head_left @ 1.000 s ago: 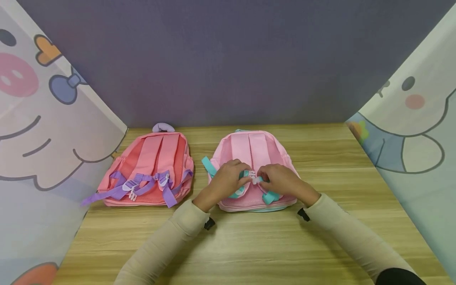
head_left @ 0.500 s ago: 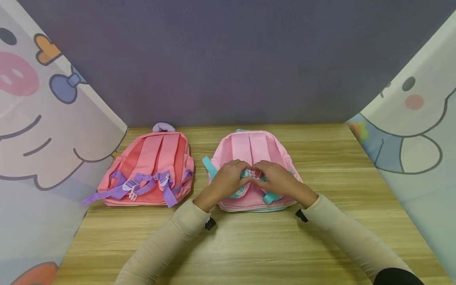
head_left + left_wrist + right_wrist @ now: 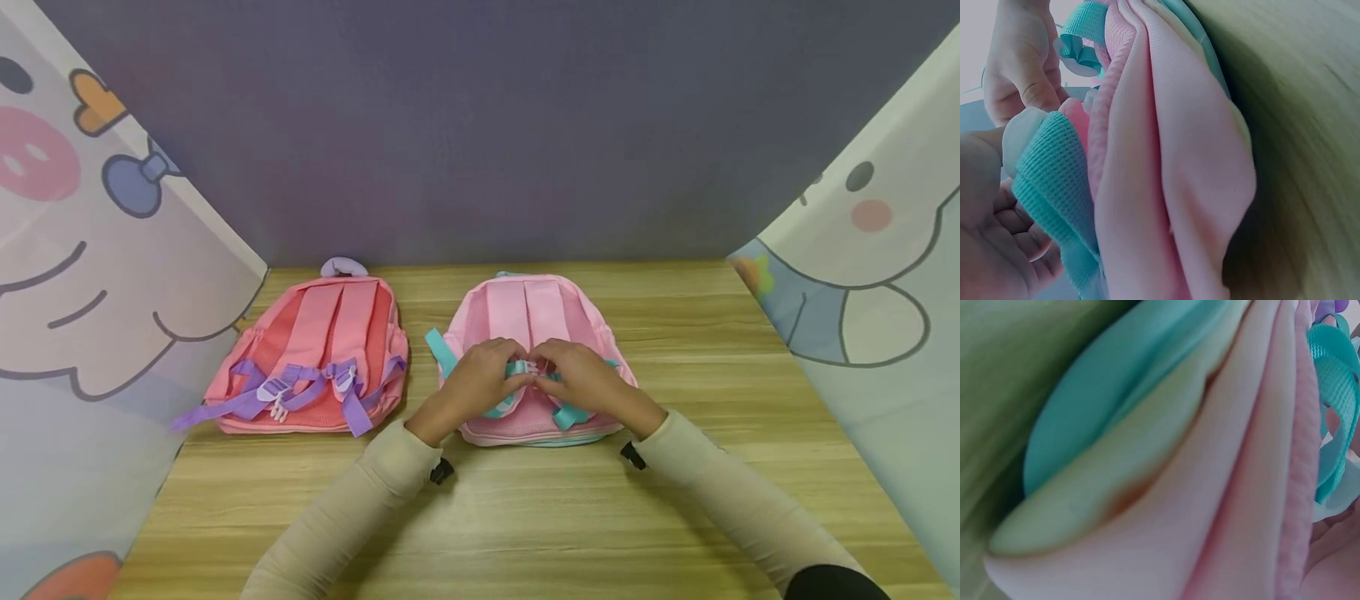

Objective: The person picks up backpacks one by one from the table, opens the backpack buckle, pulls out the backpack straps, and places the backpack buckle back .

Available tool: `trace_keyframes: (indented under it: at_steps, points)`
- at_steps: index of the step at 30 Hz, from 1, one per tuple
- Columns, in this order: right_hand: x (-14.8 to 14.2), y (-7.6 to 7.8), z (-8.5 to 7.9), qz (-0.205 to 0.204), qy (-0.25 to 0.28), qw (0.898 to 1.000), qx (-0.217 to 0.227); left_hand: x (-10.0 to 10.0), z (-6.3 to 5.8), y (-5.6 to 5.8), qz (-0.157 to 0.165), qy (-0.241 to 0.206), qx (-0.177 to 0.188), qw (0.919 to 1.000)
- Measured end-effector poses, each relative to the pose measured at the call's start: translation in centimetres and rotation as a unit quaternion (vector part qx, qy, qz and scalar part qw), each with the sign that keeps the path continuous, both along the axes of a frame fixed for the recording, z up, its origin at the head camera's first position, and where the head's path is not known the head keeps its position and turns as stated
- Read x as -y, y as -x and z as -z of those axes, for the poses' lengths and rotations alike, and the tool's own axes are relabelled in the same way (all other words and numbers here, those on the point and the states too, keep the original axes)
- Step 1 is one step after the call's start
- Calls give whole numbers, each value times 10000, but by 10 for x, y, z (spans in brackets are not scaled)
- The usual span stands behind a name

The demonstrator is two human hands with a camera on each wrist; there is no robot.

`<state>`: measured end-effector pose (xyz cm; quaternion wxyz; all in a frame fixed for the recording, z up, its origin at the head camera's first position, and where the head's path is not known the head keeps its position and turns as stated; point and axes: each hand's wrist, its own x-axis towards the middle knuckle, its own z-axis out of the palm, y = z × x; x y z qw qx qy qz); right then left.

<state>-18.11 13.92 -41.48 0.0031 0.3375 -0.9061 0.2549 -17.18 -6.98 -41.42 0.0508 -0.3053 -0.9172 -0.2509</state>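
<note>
Here's your left grip (image 3: 478,379), thumb and fingers clamped on the teal strap (image 3: 516,367) right by the pale pink buckle (image 3: 532,367); opposite comes your right grip (image 3: 585,375), clamped on the buckle's other side. That's 2 pinches facing each other, probably to keep both ends in line, though your fingers hide whether they're latched. The buckle sits low over the middle of the pink backpack (image 3: 551,317), which lies back-side up on the surface (image 3: 510,517), likely so the straps face you. A loose teal end (image 3: 441,352) pokes out on your left. Further left, well within view, the coral backpack (image 3: 330,342) lies the same way up, purple straps (image 3: 247,404) trailing, its white prongs (image 3: 279,408) held by nobody. Behind, a grey wall (image 3: 480,133).
</note>
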Motion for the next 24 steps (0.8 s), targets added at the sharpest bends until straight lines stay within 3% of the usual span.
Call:
trace_keyframes:
  at_steps: [10, 18, 24]
  points:
    - [-1, 1, 1, -7, 48, 10000, -40, 1, -2, 1, -161, -69, 248, 9995]
    - [-1, 1, 1, 46, -9, 10000, -58, 5, -3, 0, -382, -14, 747, 9965]
    - [-2, 2, 3, 112, -32, 9999, -27, 7, -4, -1, -426, -10, 922, 9948]
